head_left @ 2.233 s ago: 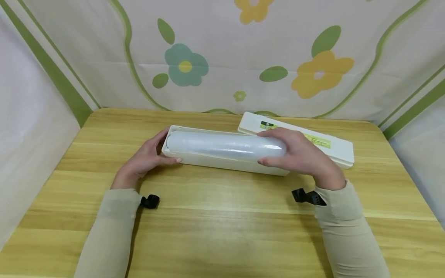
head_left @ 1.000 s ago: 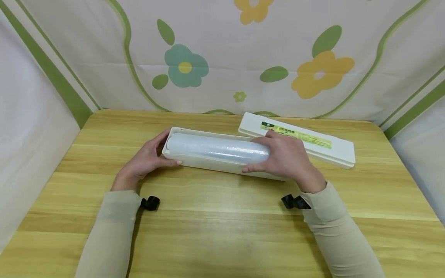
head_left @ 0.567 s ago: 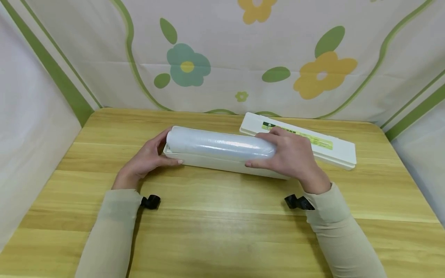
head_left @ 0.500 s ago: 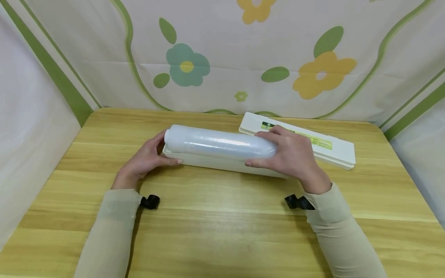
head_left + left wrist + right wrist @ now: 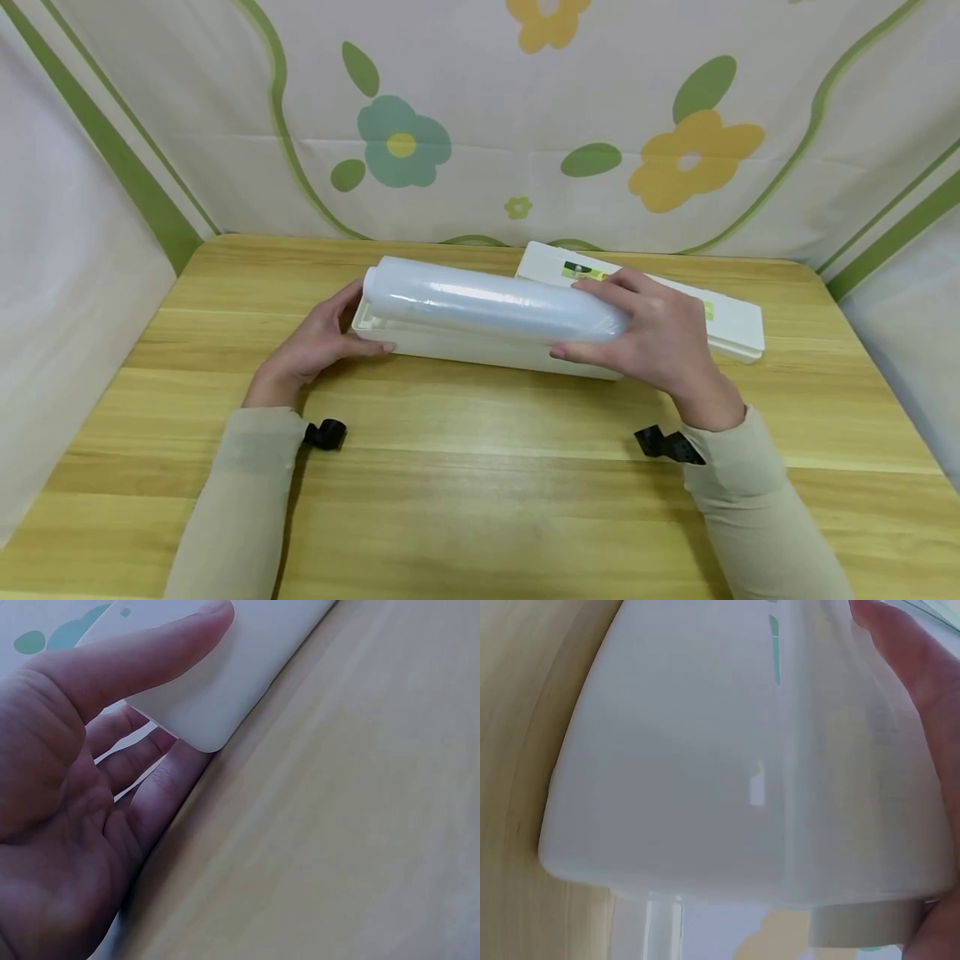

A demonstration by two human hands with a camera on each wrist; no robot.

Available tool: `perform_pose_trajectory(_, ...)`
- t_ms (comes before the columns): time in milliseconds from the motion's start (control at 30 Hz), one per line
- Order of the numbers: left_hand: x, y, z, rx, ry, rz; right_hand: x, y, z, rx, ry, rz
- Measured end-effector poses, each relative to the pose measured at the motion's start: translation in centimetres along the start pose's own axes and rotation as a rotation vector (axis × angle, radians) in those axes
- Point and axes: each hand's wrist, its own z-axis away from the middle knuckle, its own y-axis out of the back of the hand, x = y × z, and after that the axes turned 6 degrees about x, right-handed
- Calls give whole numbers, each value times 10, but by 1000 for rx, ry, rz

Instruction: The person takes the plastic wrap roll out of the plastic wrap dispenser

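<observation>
A roll of clear cling film [image 5: 487, 300] lies slanted above a long white box [image 5: 480, 348]. Its left end is raised over the box rim, while its right end sits lower. My right hand [image 5: 656, 333] grips the roll around its right end, thumb in front and fingers behind. My left hand [image 5: 318, 333] holds the box by its left end, thumb along the front wall. In the left wrist view, that thumb lies on the white box [image 5: 202, 697] with the other fingers behind it. In the right wrist view, the roll [image 5: 862, 765] rises beside the box wall [image 5: 667, 765].
Behind the box, at the right, lies a white lid [image 5: 735, 321] with a green and yellow label, partly hidden by my right hand. All of this rests on a wooden table [image 5: 480, 500]. A flowered cloth [image 5: 480, 117] hangs along the table's back edge.
The roll's left end has come up out of the box and the roll has shifted slightly right, with my right hand. My left hand stays at the box's left end.
</observation>
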Motion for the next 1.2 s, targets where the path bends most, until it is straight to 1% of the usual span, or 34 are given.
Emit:
perform_pose_trajectory(100, 1, 1, -1, 2, -8, -5, 2, 5, 4, 11, -16, -18)
perform_pose_trajectory(267, 3, 1, 0, 8, -4, -46, 4, 13, 13, -18, -44, -23)
perform_pose_trajectory(433, 2, 1, 2, 7, 5, -49, 6, 21, 22, -30, -19, -8)
perform_pose_trajectory(600, 2, 0, 2, 2, 12, -38, 7, 28, 28, 7, 15, 4)
perform_pose_trajectory(733, 3, 0, 3, -9, 16, -47, 9, 34, 35, 43, 31, 7)
perform_pose_trajectory(833, 4, 0, 2, -3, 19, -55, 10, 38, 39, 54, 40, 10)
perform_pose_trajectory(1000, 5, 1, 2, 9, 29, -64, 11, 44, 46, 43, 43, 9)
perform_pose_trajectory(1200, 5, -1, 2, 3, 44, -65, 16, 51, 58, 18, 48, -12)
